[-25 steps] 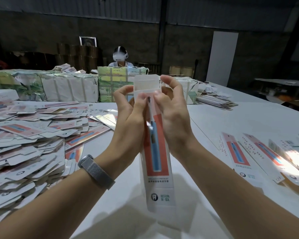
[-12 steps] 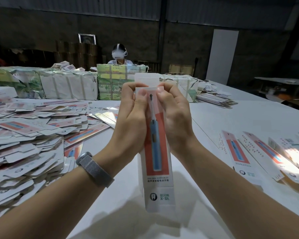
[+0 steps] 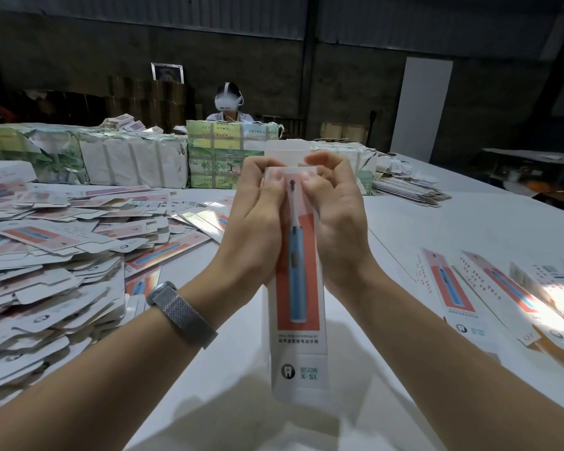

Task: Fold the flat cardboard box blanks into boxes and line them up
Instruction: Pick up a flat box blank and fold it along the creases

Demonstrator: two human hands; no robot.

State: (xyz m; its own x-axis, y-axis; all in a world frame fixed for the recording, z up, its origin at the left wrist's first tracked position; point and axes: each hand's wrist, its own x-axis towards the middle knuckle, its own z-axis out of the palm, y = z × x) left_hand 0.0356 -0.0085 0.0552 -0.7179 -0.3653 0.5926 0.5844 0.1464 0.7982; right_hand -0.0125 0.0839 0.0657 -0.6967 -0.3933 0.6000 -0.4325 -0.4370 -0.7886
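I hold a tall, narrow white box (image 3: 298,323) printed with a red panel and a blue toothbrush, upright above the white table (image 3: 453,229). My left hand (image 3: 258,219) grips its upper left side, thumb pressed on the front near the top. My right hand (image 3: 336,216) grips the upper right side, thumb on the front, fingers curled over the top end. The top flap is mostly hidden behind my fingers. A big heap of flat box blanks (image 3: 46,255) lies at the left. Several folded boxes (image 3: 463,288) lie side by side at the right.
Wrapped paper bundles (image 3: 127,161) and a green bundle (image 3: 222,157) form a wall across the far side of the table. Another person wearing a headset (image 3: 228,102) sits behind them. A stack of flat card (image 3: 407,190) lies at the far right.
The top flap, which stood open above the box a second ago, has been folded down. Both hands closed in over the top end and the box sits slightly lower.
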